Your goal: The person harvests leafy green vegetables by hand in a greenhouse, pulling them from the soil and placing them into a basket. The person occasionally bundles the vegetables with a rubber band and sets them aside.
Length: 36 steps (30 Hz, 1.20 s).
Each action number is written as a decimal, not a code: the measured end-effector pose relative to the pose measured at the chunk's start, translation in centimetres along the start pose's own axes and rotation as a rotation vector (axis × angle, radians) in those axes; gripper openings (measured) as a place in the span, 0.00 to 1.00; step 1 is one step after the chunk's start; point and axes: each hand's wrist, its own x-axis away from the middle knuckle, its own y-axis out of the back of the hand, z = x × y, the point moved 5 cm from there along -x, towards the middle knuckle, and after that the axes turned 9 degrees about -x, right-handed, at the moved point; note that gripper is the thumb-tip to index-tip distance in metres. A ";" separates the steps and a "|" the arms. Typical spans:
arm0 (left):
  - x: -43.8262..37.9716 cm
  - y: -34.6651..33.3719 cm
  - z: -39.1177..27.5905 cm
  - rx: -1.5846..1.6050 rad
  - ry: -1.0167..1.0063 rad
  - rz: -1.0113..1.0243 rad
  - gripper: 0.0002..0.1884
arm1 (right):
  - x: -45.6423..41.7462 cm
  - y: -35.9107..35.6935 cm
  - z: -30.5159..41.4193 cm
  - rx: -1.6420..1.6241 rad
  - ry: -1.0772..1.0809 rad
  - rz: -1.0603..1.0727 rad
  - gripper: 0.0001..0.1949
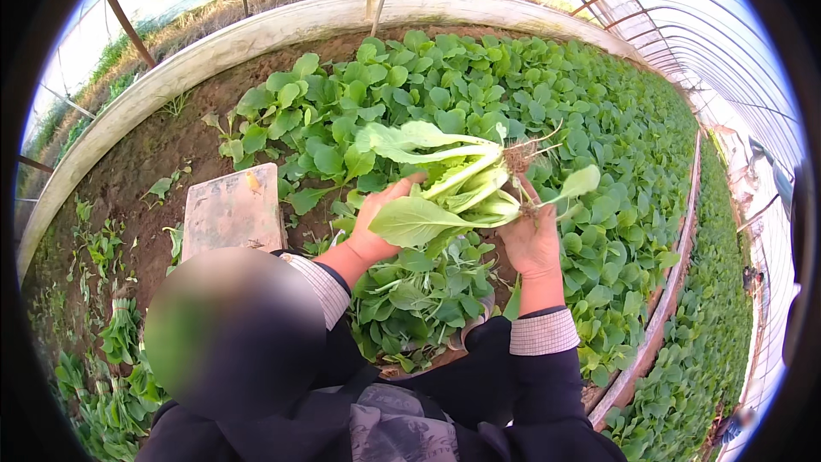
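A bunch of uprooted leafy green vegetables point(465, 189) lies sideways across my two hands, above the planted bed. Its tangled roots point(521, 157), with soil on them, point to the right. My left hand point(377, 215) supports the leafy end, its fingers partly hidden behind the leaves. At the root end, my right hand point(532, 240) grips the stem bases, and a small leaf point(580, 181) sticks out past its thumb. Below the hands, a heap of loose green leaves point(420, 298) rests between my legs.
Dense growing greens point(442, 86) fill the bed ahead and to the right. A worn flat-topped box point(224, 208) stands at left. Tied bundles of greens point(120, 327) sit at lower left. A plank-like divider point(677, 289) edges the bed; another person point(734, 427) is far right.
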 end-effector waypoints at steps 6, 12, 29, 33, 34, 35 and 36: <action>-2.1 4.1 0.6 -0.525 -0.147 -0.011 0.28 | -0.4 0.9 -0.6 0.075 -0.082 -0.283 0.26; -1.8 3.0 1.7 -0.612 -0.162 0.089 0.30 | -1.2 -0.2 -0.6 1.213 0.009 -0.031 0.15; -2.2 3.3 4.1 -0.600 0.046 -0.003 0.30 | -1.4 0.1 0.4 0.542 -0.393 0.092 0.31; -2.6 1.5 2.9 -0.634 -0.056 0.032 0.31 | -3.8 4.6 2.3 1.072 0.257 -0.378 0.26; -2.8 1.5 2.9 -0.653 -0.078 0.025 0.32 | -3.6 6.4 3.0 0.920 0.260 -0.518 0.24; -2.9 1.9 3.1 -0.675 -0.062 0.049 0.31 | -3.6 7.6 3.2 0.757 0.262 -0.643 0.23; -2.5 2.5 3.4 -0.694 -0.031 0.072 0.31 | -3.5 6.4 2.8 0.503 0.129 -0.554 0.21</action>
